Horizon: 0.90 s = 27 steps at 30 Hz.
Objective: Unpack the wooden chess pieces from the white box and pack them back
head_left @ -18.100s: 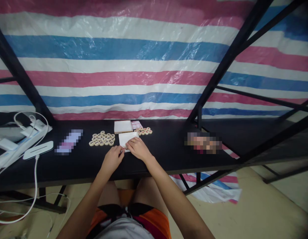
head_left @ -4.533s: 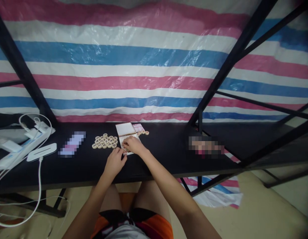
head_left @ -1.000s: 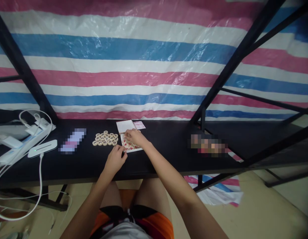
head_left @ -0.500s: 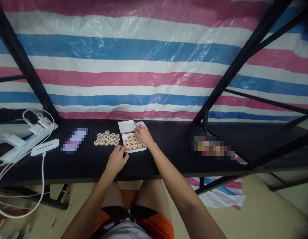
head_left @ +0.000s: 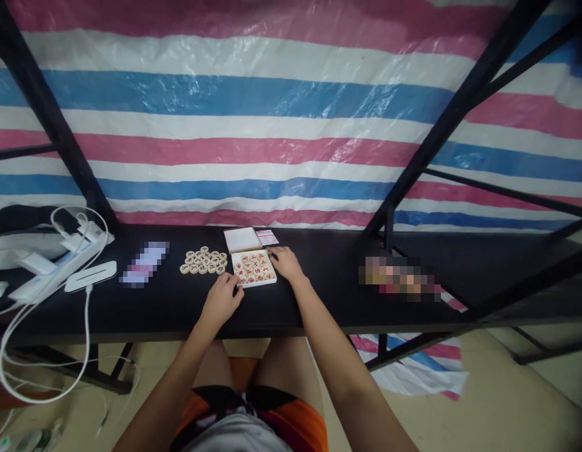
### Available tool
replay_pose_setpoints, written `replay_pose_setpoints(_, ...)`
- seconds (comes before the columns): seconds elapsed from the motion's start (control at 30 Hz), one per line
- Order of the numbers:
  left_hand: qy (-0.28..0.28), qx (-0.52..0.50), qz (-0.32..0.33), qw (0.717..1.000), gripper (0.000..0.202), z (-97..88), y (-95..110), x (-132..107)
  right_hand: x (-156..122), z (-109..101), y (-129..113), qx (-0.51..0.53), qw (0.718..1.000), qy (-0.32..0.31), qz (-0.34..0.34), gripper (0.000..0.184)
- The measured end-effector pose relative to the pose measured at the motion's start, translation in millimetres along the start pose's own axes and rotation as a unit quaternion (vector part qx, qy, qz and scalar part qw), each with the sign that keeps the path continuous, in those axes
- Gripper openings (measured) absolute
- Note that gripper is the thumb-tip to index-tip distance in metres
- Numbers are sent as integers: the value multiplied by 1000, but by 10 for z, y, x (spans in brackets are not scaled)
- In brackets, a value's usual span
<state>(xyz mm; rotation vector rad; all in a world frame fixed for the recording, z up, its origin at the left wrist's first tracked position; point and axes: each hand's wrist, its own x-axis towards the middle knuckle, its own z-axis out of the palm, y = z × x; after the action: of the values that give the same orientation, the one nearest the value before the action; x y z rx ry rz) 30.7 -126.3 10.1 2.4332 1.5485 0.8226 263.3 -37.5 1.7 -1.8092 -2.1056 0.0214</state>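
A white open box (head_left: 253,284) lies on the black table with several round Chinese chess pieces (head_left: 255,267) in it, marked in red and set in rows. My left hand (head_left: 221,300) is at the box's near left corner, thumb and fingers closed on its edge. Against the right wall, near the far corner, rests my right hand (head_left: 285,263), its fingers bent onto the rim. The box lid (head_left: 242,240) lies inside up behind the box. Left of it, several dark-marked Chinese chess pieces (head_left: 203,260) sit flat in a close group.
A pinkish printed card (head_left: 267,236) lies beside the lid. To the left are a blurred-out flat item (head_left: 144,263), a white device (head_left: 90,277) with a cable and a power strip (head_left: 59,270). Another blurred item (head_left: 398,276) lies right. Black frame bars (head_left: 422,163) stand before striped sheeting.
My right hand has moved from over the red-marked pieces to the box's right edge, uncovering them. My left hand stays at the near left corner. The view has shifted slightly.
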Motion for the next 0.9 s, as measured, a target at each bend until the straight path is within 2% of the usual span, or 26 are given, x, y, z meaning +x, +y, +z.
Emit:
replay_pose_setpoints(0.13, 2, -3, -1, 1000, 13, -1, -2, -6, -13, 7, 57, -6, 997, 39, 63, 25)
replay_pose_setpoints(0.3, 1, -3, 4, 1000, 13, 3, -7, -5, -12, -69, 21, 17, 995, 58, 85, 22)
replay_pose_setpoints(0.4, 4, 4, 2, 1000, 12, 12, -10, -1, 28, -170, -213, 27, 995, 89, 41, 23)
replay_pose_setpoints(0.53, 6, 14, 0, 1000, 11, 39, -27, 4, 95, -219, -690, 41, 993, 21, -107, 22)
replay_pose_setpoints(0.6, 11, 14, 5, 1000, 11, 53, -39, 5, 110, -189, -871, 22, 992, -18, -121, 22)
replay_pose_setpoints(0.7, 16, 13, 10, 1000, 12, 63, -50, 7, 113, -136, -983, 4, 992, -51, -112, 24)
replay_pose_setpoints(0.9, 15, 34, 11, 999, 15, 54, -52, 32, 111, -201, -1056, -39, 990, -35, -130, 26)
